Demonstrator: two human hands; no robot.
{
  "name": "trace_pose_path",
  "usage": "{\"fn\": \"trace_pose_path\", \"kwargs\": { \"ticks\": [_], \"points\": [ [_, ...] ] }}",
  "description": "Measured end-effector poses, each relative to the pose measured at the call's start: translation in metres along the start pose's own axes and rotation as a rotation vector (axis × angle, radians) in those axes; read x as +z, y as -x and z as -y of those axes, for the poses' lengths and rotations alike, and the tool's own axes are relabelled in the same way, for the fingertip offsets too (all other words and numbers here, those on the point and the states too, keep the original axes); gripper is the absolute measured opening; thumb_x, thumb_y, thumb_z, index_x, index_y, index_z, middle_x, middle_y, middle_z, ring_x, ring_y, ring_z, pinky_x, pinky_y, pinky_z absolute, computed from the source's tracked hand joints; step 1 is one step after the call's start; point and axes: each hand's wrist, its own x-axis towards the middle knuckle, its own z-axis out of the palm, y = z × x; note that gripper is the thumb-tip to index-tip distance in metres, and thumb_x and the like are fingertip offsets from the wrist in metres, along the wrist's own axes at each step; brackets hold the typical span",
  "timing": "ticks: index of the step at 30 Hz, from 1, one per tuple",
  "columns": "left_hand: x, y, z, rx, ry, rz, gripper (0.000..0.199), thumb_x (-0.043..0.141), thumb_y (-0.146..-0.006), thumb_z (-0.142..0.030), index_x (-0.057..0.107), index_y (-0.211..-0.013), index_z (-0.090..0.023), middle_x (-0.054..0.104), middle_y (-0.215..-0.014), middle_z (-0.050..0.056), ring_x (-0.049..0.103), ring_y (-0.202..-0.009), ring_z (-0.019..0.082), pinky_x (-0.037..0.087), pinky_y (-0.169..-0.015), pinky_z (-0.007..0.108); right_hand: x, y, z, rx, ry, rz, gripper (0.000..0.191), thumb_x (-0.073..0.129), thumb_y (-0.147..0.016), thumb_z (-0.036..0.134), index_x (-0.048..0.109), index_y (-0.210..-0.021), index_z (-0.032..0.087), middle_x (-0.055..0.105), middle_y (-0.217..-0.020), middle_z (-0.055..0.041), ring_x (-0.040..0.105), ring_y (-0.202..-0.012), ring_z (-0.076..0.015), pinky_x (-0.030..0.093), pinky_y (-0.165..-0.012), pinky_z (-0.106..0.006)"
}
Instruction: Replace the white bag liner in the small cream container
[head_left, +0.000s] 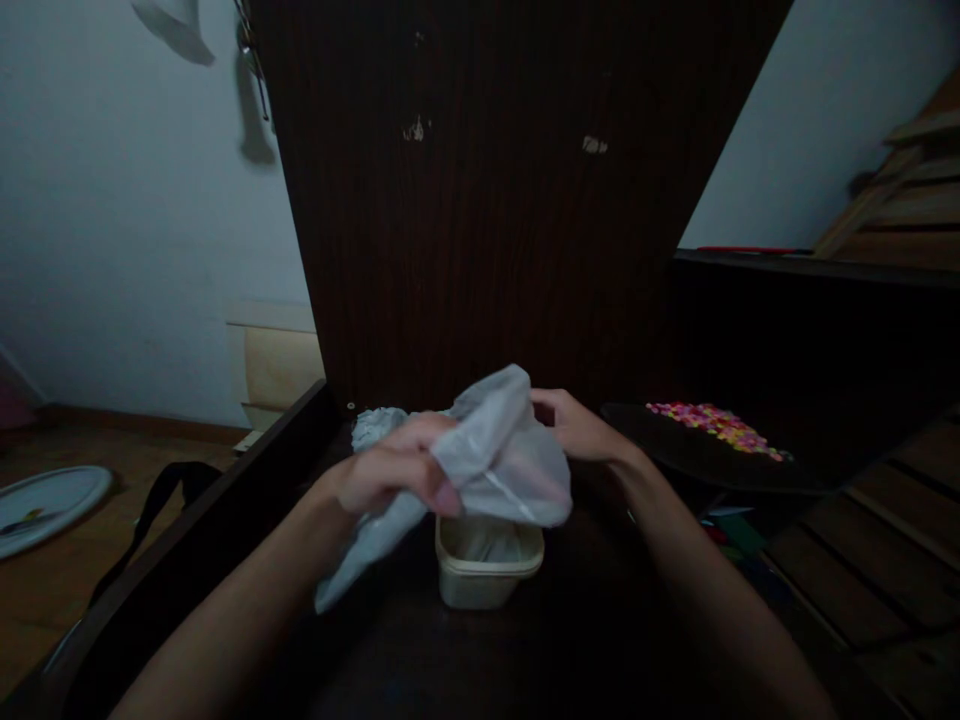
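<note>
A thin, see-through white plastic bag (502, 450) is bunched up above a small cream tub (487, 588). My left hand (405, 465) is closed on the bag's left side, thumb toward me. On the far right side of it, my right hand (577, 425) curls against the bag, its fingertips hidden by the material. A pinkish shape shows faintly through the lower right of the bag; I cannot tell what it is. The tub stands upright, with some pale, crumpled material inside. More whitish material (375, 545) hangs below my left wrist, and a crumpled pale bundle (377, 425) lies behind that hand.
A dark wooden panel (487, 220) rises behind the dark tabletop (390, 660). A raised edge (255, 490) runs along the left. At right, a dark shelf (637, 425) carries many small pink and yellow pieces (720, 428). A white tray (52, 505) is on the floor.
</note>
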Motion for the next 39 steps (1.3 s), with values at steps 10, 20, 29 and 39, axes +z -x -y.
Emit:
{"fn": "trace_pose_path", "kwargs": {
  "ticks": [10,20,29,39],
  "points": [
    [0.069,-0.007,0.032,0.092,-0.956,0.472,0.021,0.073,-0.075,-0.036,0.059,-0.075,-0.020,0.068,-0.082,0.007,0.064,-0.071,0.025,0.053,-0.068,0.037,0.016,0.045,0.055,0.092,0.648,0.094,0.046,0.078,-0.082,0.039,0.067,-0.124,0.025,0.071,-0.117,-0.0089,0.064,-0.107,-0.0296,0.050,-0.089,-0.040],
    [0.041,0.029,0.043,0.154,-0.779,0.058,0.022,0.056,-0.099,-0.031,0.065,-0.115,-0.020,0.067,-0.128,0.009,0.060,-0.120,0.026,0.047,-0.105,0.038,-0.005,0.068,0.023,0.137,0.690,-0.005,0.030,0.054,-0.085,0.014,0.064,-0.113,0.022,0.067,-0.081,-0.0006,0.062,-0.072,-0.0178,0.044,-0.067,-0.028],
    [0.030,0.058,0.077,0.223,-0.925,-0.060,0.016,0.065,-0.096,-0.022,0.069,-0.112,-0.020,0.071,-0.107,0.005,0.062,-0.105,0.021,0.048,-0.098,0.037,-0.006,0.084,-0.019,0.207,0.802,-0.085,0.023,0.058,-0.092,0.030,0.065,-0.112,0.021,0.067,-0.107,-0.0081,0.064,-0.093,-0.0229,0.048,-0.082,-0.034],
    [0.051,0.077,0.096,0.528,-0.876,-0.170,0.020,0.056,-0.083,0.002,0.065,-0.094,-0.013,0.069,-0.083,0.008,0.062,-0.081,0.020,0.051,-0.076,0.036,0.030,0.082,-0.022,0.222,0.516,-0.060,0.019,0.056,-0.092,0.036,0.065,-0.091,0.019,0.063,-0.076,-0.0008,0.056,-0.067,-0.0150,0.041,-0.061,-0.026]
  ]
}}
